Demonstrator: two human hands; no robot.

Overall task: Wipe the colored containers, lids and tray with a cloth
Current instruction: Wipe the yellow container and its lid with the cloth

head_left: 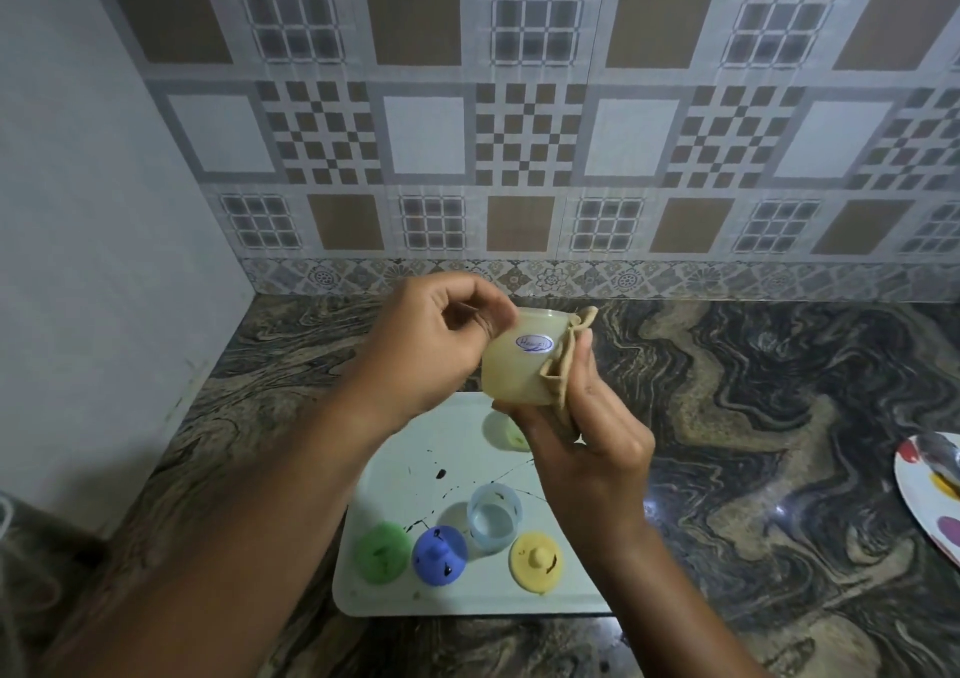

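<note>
The left hand [441,334] has its grip clamped on the rim of the yellow container [519,360], held above the tray [415,469]. The right hand [587,438] grips a beige cloth [563,365] against the container's side; lids lie below on the tray

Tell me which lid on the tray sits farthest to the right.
The yellow lid. It lies right of the clear blue container, while the green lid and blue lid lie left.

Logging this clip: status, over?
Left hand grips yellow container; right hand presses cloth to it. Lids, blue container wait on stained tray. Nothing obstructing.
</note>
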